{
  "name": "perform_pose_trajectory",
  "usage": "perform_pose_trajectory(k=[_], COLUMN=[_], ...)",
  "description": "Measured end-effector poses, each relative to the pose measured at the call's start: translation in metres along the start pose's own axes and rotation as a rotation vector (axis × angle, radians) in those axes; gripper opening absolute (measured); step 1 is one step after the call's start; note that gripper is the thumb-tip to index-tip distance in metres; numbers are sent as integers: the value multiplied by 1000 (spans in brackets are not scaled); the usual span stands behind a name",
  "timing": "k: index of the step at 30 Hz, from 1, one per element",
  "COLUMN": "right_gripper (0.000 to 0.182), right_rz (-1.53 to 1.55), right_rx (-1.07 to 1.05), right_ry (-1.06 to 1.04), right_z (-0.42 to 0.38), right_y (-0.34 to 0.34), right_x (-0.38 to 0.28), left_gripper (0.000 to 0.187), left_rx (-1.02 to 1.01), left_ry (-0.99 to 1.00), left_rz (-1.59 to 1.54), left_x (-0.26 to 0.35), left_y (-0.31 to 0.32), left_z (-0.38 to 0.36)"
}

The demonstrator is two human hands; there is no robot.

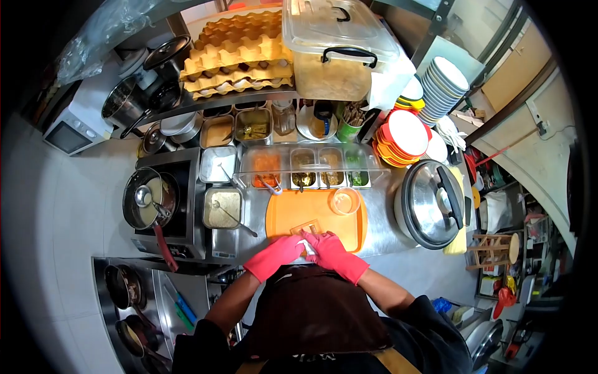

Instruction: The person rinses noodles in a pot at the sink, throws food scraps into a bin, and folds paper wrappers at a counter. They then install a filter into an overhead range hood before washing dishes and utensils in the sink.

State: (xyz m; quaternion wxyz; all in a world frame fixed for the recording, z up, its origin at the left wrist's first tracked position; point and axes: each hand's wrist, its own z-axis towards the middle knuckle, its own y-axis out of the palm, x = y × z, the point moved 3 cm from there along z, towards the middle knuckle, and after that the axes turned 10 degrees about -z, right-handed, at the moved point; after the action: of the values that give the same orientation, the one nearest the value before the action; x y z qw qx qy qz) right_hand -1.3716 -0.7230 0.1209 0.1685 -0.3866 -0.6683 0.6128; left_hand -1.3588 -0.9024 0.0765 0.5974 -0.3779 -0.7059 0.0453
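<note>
- Two pink-gloved hands meet at the near edge of an orange tray: left hand and right hand pinch a small white item between them, fingertips together.
- What the white item is cannot be told; the gloves cover most of it.
- Just beyond the hands a small brownish square lies on the tray, too small to identify.
- A clear cup stands at the tray's far right corner.
- The tray rests on a steel counter, with a lidded row of topping bins behind it and a big steel cooker to the right.
- Left of the counter a pot with a ladle sits on a stove.
- Egg cartons and a clear tub sit on the shelf above; plates are stacked to the right.
- The fisheye edges are dark and cut off; no writing can be read.
</note>
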Motion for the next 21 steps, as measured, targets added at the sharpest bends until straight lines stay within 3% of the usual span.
perform_pose_trajectory(k=[1,5,8,9,12,13,16,17,21], right_gripper=[59,38,37,38,35,36,36,36,36], right_rz=[158,524,658,635,770,763,691,633,549], right_rx=[26,-161,-217,-142,-87,-50,48,72,90], right_ry=[62,300,556,570,733,729,688,654,569], right_z=[4,-14,-32,-37,-47,-45,-41,-37,-19], right_y=[5,18,33,40,48,46,44,51,61], right_x=[4,28,57,68,89,93,101,106,111], left_gripper=[27,43,65,91,93,86,89,63,69], left_rx=[-13,-189,101,72,89,102,0,180,181], left_ry=[8,-49,74,-16,-99,-142,-449,-299,-327], left_rz=[-44,113,176,255,313,279,174,233,101], left_x=[4,14,21,8,3,2,-6,-7,-26], left_y=[-2,-14,-25,-19,0,7,23,27,32], left_z=[4,10,14,24,32,35,37,30,24])
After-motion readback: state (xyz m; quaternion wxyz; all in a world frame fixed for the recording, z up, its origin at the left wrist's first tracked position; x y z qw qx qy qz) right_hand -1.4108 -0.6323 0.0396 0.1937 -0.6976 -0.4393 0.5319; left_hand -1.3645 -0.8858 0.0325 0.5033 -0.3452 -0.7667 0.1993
